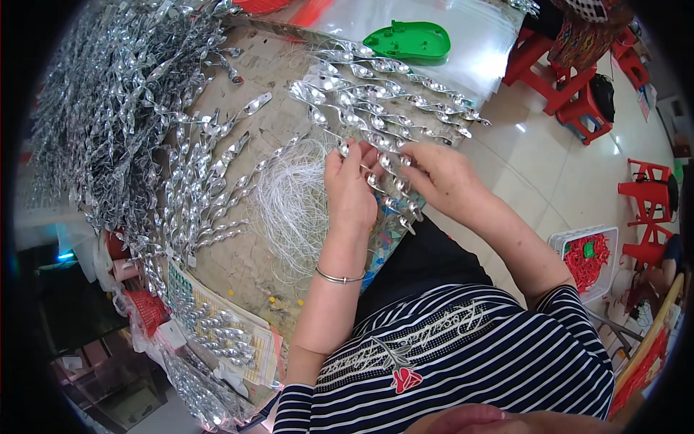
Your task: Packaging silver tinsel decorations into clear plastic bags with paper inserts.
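Observation:
Shiny silver twisted strips (387, 160) run between my two hands at the table's near right edge. My left hand (350, 189) is closed round one of them with the thumb up, a bangle on that wrist. From the right, the fingers of my right hand (442, 173) pinch the strips near the same spot; the fingertips are partly hidden. Just left of my left hand lies a loose tangle of fine white thread (285, 206). Beyond my hands, more silver strips (390, 90) spread out over the table.
A large heap of silver strips (130, 94) covers the table's left side. At the far side are a green boat-shaped plastic piece (410, 41) and clear plastic sheets (477, 50). Red stools (585, 116) and a white basket of red pieces (589, 260) stand on the floor at right.

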A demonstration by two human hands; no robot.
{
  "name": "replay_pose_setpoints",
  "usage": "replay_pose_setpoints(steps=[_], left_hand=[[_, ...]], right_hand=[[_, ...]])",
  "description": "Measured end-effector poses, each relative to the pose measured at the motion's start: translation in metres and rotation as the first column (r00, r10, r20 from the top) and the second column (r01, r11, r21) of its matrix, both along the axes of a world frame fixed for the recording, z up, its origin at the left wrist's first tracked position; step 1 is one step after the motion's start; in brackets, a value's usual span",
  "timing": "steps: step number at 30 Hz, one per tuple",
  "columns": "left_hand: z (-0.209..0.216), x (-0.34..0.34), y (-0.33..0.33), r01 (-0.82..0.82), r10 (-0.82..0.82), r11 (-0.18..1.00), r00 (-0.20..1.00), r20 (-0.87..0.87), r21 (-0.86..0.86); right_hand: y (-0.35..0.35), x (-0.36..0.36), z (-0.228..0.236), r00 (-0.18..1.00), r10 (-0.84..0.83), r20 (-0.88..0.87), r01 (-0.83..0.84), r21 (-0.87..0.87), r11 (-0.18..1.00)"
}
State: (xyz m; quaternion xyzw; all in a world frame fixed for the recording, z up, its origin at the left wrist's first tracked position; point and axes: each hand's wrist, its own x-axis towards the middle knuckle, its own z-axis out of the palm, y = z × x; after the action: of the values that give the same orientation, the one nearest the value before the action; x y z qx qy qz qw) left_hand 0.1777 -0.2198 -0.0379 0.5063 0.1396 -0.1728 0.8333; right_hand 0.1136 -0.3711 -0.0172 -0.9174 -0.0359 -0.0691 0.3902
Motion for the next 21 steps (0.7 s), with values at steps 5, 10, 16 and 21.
replay_pose_setpoints(steps=[5,10,16,21], left_hand=[[0.005,-0.004,-0.006,0.017,-0.012,0.994,0.999,0.051,-0.112],[-0.002,-0.003,-0.001,0.008,-0.008,1.000,1.000,-0.001,-0.030],[-0.008,-0.004,0.003,-0.044,0.044,0.996,0.999,0.001,-0.074],[-0.010,-0.007,-0.001,-0.046,0.048,0.995,0.999,0.016,-0.087]], right_hand=[[0.016,-0.006,-0.001,1.000,0.025,0.005,-0.025,0.073,0.997],[0.015,-0.010,0.006,0.993,0.120,-0.022,-0.118,0.071,0.991],[-0.013,-0.002,-0.002,0.977,-0.110,0.182,0.133,-0.124,0.983],[-0.015,0.003,-0.021,0.964,-0.163,0.208,0.220,-0.288,0.932]])
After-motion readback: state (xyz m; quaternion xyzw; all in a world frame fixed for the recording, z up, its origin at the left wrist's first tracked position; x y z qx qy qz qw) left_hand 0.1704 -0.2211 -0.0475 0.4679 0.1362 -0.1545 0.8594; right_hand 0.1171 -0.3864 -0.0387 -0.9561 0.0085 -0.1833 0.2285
